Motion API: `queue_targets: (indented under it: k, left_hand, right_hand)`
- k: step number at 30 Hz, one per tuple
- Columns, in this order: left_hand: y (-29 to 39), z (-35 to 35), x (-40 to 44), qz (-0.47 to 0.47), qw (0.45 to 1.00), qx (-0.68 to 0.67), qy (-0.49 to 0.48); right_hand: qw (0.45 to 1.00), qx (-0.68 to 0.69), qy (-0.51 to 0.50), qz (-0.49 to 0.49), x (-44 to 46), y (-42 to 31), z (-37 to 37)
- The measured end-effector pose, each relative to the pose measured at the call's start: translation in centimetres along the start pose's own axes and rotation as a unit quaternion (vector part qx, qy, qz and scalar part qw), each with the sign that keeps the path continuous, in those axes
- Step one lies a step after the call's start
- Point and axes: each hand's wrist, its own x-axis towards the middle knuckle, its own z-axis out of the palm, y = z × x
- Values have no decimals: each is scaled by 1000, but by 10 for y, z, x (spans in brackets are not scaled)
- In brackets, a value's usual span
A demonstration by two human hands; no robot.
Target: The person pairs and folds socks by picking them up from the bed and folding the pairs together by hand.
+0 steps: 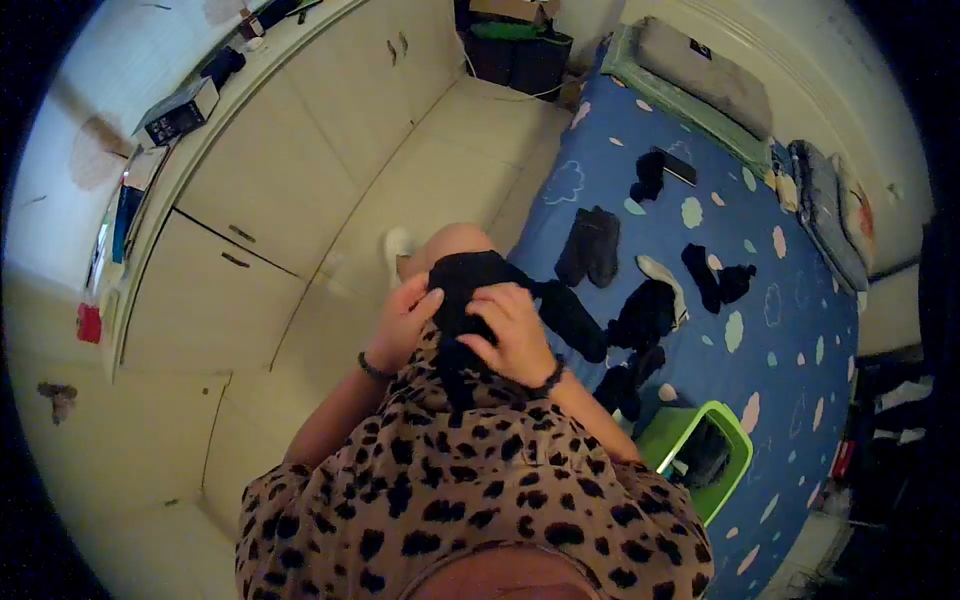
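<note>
A black sock point(462, 283) lies over my lap, bunched up. My left hand point(403, 318) pinches its left edge between thumb and fingers. From the right, my right hand point(512, 332) rests on the same sock with bent fingers gripping the cloth; what lies under the palm is hidden. Just right of my knee, another black sock point(572, 320) is on the bed. Beyond it lie a pair of dark grey socks point(588, 246), a black sock heap point(643, 313) with a white sock point(664, 280) beside it, and a black pair point(717, 277).
The blue patterned bed point(790, 370) fills the right side. A green basket point(738, 440) with dark cloth in it stands near my right elbow. A phone point(676, 168) lies by a dark bundle point(648, 176). White cabinets point(270, 150) run along the left. A grey pillow point(705, 75) is at the far end.
</note>
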Motion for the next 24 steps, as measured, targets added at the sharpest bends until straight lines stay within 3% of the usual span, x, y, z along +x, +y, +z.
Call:
queue_targets:
  k: [3, 5, 7, 9, 11, 12, 14, 17, 21, 24]
  left_hand:
    - [-8, -14, -29, -33, 999, 35, 8]
    - [-11, -23, -57, -30, 984, 169, 43]
    - [-8, -29, -76, -43, 986, 161, 23]
    - [-17, -36, -93, -56, 987, 151, 4]
    - [-34, -44, -104, -142, 976, 23, 163]
    - [-28, -39, -102, -144, 976, 23, 164]
    - [-9, -23, -92, -44, 975, -116, 187]
    - [-5, -27, -95, -20, 980, -132, 147]
    - [11, -18, -98, 3, 989, -102, 110]
    - [22, -14, -96, 26, 993, 20, 113]
  right_hand:
    - [997, 70, -6, 26, -7, -12, 21]
    - [986, 139, 26, 86, -13, -25, 28]
    - [966, 218, -16, 136, -24, -25, 37]
    - [972, 204, -23, 117, -21, -26, 32]
    - [984, 178, -18, 8, -15, -29, 28]
    - [984, 178, -19, 10, -15, -32, 28]
    - [983, 185, -7, -4, -15, -40, 29]
    - [970, 243, 7, 4, -13, -49, 28]
    - [955, 294, 32, 8, -20, -52, 35]
    - [947, 315, 45, 31, -25, -50, 40]
